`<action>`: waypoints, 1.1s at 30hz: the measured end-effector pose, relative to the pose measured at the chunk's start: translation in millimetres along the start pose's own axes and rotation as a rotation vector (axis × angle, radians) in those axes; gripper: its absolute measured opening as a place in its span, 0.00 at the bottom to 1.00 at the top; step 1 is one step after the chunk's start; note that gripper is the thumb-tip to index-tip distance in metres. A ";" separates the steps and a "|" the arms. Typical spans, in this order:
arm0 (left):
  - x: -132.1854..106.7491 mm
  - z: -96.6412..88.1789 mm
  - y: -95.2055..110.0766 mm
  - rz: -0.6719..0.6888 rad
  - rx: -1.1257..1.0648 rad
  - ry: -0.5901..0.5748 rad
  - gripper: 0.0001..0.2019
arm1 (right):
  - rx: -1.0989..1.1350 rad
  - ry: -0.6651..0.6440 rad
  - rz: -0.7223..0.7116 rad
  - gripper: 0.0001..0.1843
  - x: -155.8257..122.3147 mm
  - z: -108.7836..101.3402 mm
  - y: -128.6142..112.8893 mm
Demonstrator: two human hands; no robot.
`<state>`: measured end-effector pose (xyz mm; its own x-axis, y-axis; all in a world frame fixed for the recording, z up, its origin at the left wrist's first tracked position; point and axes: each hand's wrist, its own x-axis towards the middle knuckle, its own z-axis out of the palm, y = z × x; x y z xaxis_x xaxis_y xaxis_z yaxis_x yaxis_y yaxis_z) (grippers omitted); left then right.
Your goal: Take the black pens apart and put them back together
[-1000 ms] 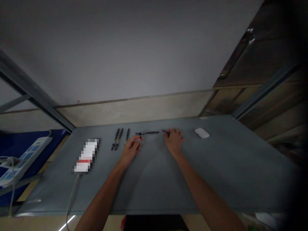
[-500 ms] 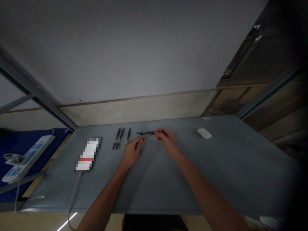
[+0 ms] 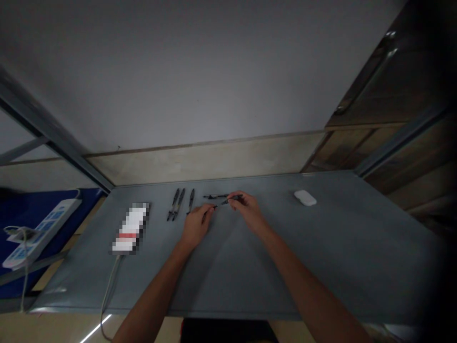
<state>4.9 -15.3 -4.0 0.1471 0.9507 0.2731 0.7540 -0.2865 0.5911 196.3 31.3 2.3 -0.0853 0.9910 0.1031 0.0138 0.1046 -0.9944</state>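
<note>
My left hand [image 3: 197, 225] pinches a thin dark pen part [image 3: 215, 206] between thumb and fingers. Close by on the right, my right hand [image 3: 246, 208] is closed on a black pen [image 3: 224, 202], whose clear section points toward the left fingertips. Whether the two pieces touch is too small to tell. Just behind them lies another dark pen or pen piece [image 3: 213, 196], its right end passing behind my right fingers. To the left of my left hand, a single black pen [image 3: 192, 197] lies beside a pair of black pens [image 3: 179, 205].
On the left of the grey table [image 3: 250, 271] lies a phone [image 3: 130, 228] with a cable [image 3: 109, 290] running off the front edge. A white rounded case [image 3: 305, 197] sits at right. Beyond the left edge is a power strip [image 3: 43, 233].
My right hand has shifted slightly left and turned its pen, so the clear section now angles toward my left fingertips. My left hand has barely moved.
</note>
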 end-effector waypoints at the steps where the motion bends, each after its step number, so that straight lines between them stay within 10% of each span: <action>1: -0.1 0.0 0.2 0.000 0.031 0.000 0.16 | -0.026 -0.014 -0.004 0.09 -0.6 0.4 -0.7; 9: -3.0 4.5 2.9 0.011 0.156 -0.041 0.16 | -0.144 -0.230 -0.073 0.09 -5.8 7.4 6.3; 33: -5.8 -3.0 12.3 -0.013 0.253 -0.170 0.20 | -0.378 -0.238 -0.146 0.28 -11.1 11.5 3.7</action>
<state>11.3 -24.8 3.9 0.2250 0.9666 0.1230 0.8891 -0.2553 0.3800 185.9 19.8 -2.8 -0.3390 0.9215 0.1898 0.3426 0.3088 -0.8873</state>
